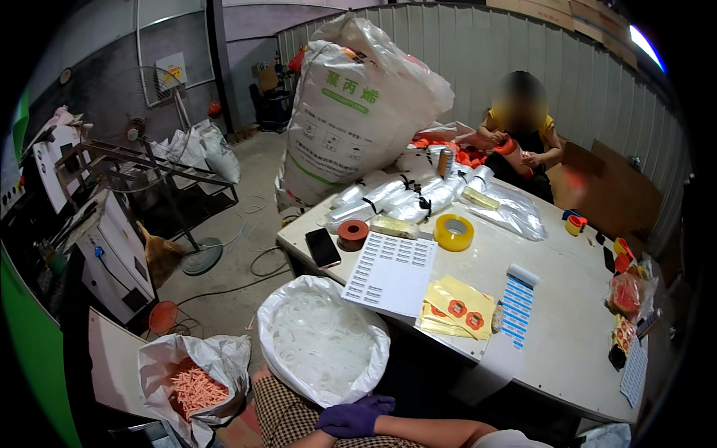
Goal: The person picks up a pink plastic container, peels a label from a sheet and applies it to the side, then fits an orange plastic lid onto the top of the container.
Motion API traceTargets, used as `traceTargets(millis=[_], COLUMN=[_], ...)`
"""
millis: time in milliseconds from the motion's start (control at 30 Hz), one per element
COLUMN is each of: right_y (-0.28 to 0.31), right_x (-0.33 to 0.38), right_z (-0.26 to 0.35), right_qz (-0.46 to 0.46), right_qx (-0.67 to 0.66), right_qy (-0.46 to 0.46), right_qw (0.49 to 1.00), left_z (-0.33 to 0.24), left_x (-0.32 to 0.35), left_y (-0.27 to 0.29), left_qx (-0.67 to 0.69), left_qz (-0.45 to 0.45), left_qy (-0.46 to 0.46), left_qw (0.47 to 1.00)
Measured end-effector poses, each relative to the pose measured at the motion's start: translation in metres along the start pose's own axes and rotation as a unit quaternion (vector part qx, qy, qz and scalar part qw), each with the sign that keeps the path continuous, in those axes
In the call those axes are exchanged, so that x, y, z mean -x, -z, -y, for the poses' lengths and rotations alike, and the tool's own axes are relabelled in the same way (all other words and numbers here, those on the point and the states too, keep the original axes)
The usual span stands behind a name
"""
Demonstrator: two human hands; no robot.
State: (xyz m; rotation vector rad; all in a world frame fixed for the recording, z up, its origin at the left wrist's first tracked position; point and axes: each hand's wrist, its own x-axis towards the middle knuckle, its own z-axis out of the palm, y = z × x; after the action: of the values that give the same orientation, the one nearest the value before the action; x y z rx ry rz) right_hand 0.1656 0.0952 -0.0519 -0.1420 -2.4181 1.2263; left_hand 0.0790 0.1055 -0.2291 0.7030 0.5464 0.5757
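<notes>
Both my hands wear purple gloves and lie crossed in my lap, over brown checked cloth. My right hand (pixel 347 422) rests on top, across the left wrist. From under it part of my left hand (pixel 382 403) sticks out to the right. How the fingers of either hand are bent is too hidden and dark to tell, and no object shows in them. Right in front of them stands an open white sack (pixel 270 351), its rim rolled, full of clear plastic rings (pixel 317 343).
On the white table (pixel 567 328) lie label sheets (pixel 392 272), yellow stickers (pixel 459 306), a tape roll (pixel 453 233), a phone (pixel 323 248) and plastic bags (pixel 388 198). A sack of pink pieces (pixel 198 388) stands left, a big sack (pixel 351 112) behind. Across the table sits a person (pixel 526 142) handling an orange-red item.
</notes>
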Motion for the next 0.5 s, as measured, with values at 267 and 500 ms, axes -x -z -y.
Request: traceTargets(millis=[267,500], right_y=[0.013,0.004], right_x=[0.008,0.007], right_z=[0.001,-0.008], right_qz=[0.027,0.008], right_qx=[-0.035,-0.016], right_qy=[-0.056,-0.013], right_qw=[0.997,1.000], left_z=[-0.065,-0.036], left_x=[0.026,0.020], left_y=[-0.085,-0.058], left_qx=[-0.111,-0.263], left_qz=[-0.048,-0.092], left_qy=[-0.046,-0.030], left_qw=[0.992,0.960])
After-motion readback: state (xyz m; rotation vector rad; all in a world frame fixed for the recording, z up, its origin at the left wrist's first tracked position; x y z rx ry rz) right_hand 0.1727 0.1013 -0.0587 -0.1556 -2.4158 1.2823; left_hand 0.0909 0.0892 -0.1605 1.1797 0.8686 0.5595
